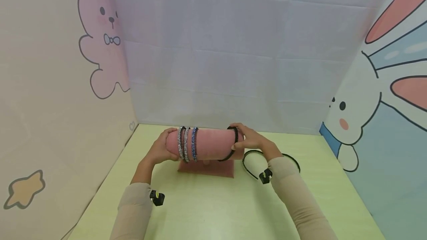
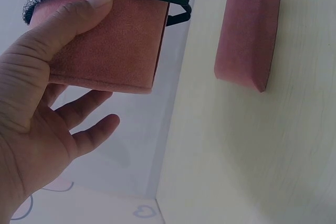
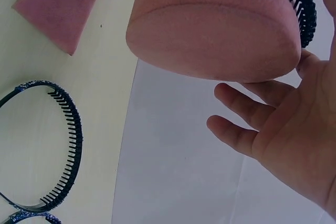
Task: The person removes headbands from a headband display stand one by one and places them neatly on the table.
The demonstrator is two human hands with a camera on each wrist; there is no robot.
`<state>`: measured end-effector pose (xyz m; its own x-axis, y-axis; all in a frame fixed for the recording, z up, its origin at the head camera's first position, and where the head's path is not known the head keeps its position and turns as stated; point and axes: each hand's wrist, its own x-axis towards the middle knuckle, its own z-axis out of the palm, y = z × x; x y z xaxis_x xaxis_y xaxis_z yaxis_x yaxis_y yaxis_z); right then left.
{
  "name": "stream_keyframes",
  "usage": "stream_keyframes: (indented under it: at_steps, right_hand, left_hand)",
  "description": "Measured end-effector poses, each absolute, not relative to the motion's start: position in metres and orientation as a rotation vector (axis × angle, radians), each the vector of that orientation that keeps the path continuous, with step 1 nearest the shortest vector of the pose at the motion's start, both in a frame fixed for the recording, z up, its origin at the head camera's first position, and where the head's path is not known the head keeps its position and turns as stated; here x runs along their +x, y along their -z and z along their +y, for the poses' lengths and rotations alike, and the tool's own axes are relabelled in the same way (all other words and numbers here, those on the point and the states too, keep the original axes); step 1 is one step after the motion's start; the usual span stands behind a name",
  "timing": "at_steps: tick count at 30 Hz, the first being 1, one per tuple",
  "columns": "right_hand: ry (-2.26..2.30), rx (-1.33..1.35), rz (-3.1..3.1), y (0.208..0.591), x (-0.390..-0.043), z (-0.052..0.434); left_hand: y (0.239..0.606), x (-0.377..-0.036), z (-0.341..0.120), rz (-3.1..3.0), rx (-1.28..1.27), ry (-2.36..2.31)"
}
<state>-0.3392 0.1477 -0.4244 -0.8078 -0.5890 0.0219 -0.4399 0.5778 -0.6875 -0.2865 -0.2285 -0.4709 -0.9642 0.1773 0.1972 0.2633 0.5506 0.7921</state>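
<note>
Pale green table (image 1: 213,210), cartoon rabbits on the side walls, a creased white sheet hung behind. In the middle stands the pink velvet roll (image 1: 208,143) on its pink base (image 1: 207,168), lying crosswise.

Left hand (image 1: 162,149) is cupped against the roll's left end, thumb (image 2: 79,14) laid flat along the velvet, fingers spread loose past the end face, as the left wrist view shows. Just beside it, 3 rhinestone headbands (image 1: 186,144) sit over the roll, close together.

Right hand (image 1: 248,140) is at the other end, forearm angled in from the right. It pinches a black toothed headband (image 1: 232,142) that straddles the roll near its right end; the lower fingers (image 3: 247,114) hang free and relaxed below the end face.

On the table just right of the base, behind the right wrist, lie 2 more headbands (image 1: 253,158).
</note>
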Motion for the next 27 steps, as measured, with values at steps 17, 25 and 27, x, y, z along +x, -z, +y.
stream_keyframes:
  at_steps: [17, 25, 27]
  right_hand:
    - [1.248, -0.763, 2.513, 0.443, -0.342, 0.158]
    - [1.374, -0.743, 2.344, 0.442, -0.337, 0.163]
    - [1.360, -0.753, 2.350, 0.442, -0.336, 0.161]
  left_hand:
    - [0.471, -0.286, -0.229, -2.683, -0.376, 1.390]
    - [0.471, -0.285, -0.229, -2.683, -0.393, 1.391]
    - [0.471, -0.285, -0.229, -2.684, -0.395, 1.392]
